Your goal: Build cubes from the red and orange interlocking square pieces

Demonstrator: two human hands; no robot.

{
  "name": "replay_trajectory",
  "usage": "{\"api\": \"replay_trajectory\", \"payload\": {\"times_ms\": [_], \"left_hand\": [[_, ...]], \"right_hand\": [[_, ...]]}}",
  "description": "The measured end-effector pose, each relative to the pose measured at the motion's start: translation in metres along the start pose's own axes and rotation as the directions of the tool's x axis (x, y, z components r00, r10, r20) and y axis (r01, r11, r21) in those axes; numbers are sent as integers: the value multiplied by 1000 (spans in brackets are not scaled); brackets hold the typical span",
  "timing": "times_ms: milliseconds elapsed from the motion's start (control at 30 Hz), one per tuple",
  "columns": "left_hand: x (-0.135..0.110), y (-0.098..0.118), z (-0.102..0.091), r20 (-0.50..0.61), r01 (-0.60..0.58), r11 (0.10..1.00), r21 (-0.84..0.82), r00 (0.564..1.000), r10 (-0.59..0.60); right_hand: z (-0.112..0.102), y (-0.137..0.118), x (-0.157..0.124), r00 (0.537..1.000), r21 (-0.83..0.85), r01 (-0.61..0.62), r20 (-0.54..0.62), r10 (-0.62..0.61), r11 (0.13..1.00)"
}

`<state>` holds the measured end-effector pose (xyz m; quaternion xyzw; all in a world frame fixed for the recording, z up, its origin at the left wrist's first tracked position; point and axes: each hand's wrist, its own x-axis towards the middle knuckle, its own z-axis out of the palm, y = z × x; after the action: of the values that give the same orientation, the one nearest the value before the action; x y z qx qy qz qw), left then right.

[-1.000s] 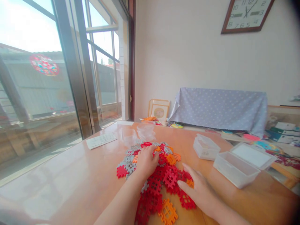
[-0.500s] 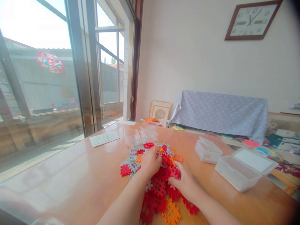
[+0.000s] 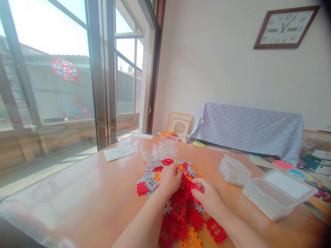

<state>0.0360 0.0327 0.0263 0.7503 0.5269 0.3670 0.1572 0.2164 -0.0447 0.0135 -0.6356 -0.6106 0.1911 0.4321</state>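
A heap of flat waffle-shaped plastic blocks, red, orange and grey, lies on the orange-brown table in front of me. My left hand rests on the middle of the heap, fingers curled down onto the pieces. Just to its right, my right hand has its fingers pinched round a red block on top of the heap. The pieces under both palms are hidden.
Two open clear plastic boxes stand to the right, one lid lying beside the larger. Clear plastic cups and a printed sheet lie beyond the heap. Large windows run along the left; a covered bench and clutter lie behind.
My right hand has slid from the heap's right edge up to its middle and closed on a red block. The left hand stayed on the heap. The view tilted down slightly.
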Motion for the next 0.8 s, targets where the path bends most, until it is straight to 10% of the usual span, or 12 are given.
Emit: {"api": "replay_trajectory", "payload": {"times_ms": [433,600,800], "left_hand": [[9,2,-15,-141,62,963,-262,985,-102],[7,1,-14,-146,50,980,-192,986,-79],[-11,18,-21,-21,-118,993,-29,993,117]], "right_hand": [[2,-56,38,997,492,-76,49,59,867],[-31,-33,28,997,313,-78,24,74,947],[-69,19,-30,952,-69,-4,305,25,998]]}}
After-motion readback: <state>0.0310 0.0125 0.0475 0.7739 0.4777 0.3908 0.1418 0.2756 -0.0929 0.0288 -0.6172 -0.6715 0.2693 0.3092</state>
